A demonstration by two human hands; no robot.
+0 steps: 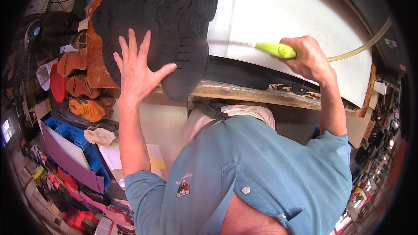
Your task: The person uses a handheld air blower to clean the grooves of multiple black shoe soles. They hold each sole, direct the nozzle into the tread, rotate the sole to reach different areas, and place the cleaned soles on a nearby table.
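- Orange shoe soles (80, 85) lie loose at the left of the frame, off the edge of the tabletop (226, 90). They are well apart from both hands and pose no direct hazard.
- The stack of black shoe soles (174, 21) sits at the upper left of the frame, fanned out, with its lower end overhanging the front edge of the tabletop. Risk: the fan could slide or tip off the edge if downward pressure is released or applied unevenly.
- The left hand (137, 67) lies flat on the stack, fingers spread apart, thumb out to the right; it presses and does not clamp. Risk: an open palm gives little sideways restraint, so single soles could shift under it.
- The brush (261, 47), with a light green handle, extends from the right hand toward the stack at upper centre, over the white board (300, 17). Its tip is blurred; contact with the soles cannot be confirmed. Risk: a stroke carried too far left could reach the left thumb or smear the white board.
- The right hand (309, 58) is closed around the green handle at upper right. Risk: a loose grip could let the brush twist.
- A pale hose (365, 43) runs behind the right hand toward the right rim. Risk: it could snag the wrist.
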